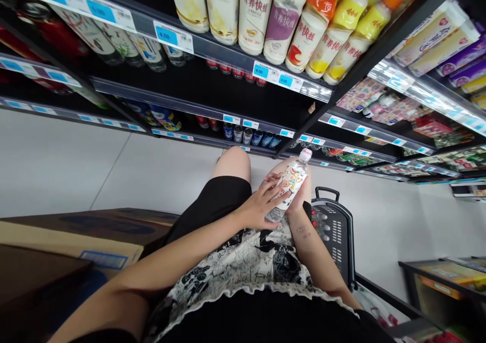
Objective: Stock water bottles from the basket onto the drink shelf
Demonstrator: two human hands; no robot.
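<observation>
White-labelled bottle (296, 175), right hand (298, 201) seemingly beneath

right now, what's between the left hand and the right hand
The bottle, with the left hand and the right hand both touching it; the head view shows this.

Middle shelf (212, 92): its front stretch lay open for reaching in.
Upper shelf (228, 51): bottles (258, 18) stood side by side at its front edge, barring it.
Lowest shelf (210, 143): knees (233, 163) stood before it.
Floor (56, 155): lay open between shelves and cartons (49, 241).
Basket (337, 236): blocked the person's right.
Held bottle (293, 181): filled the gap between left hand (261, 203) and right hand (298, 201).
</observation>
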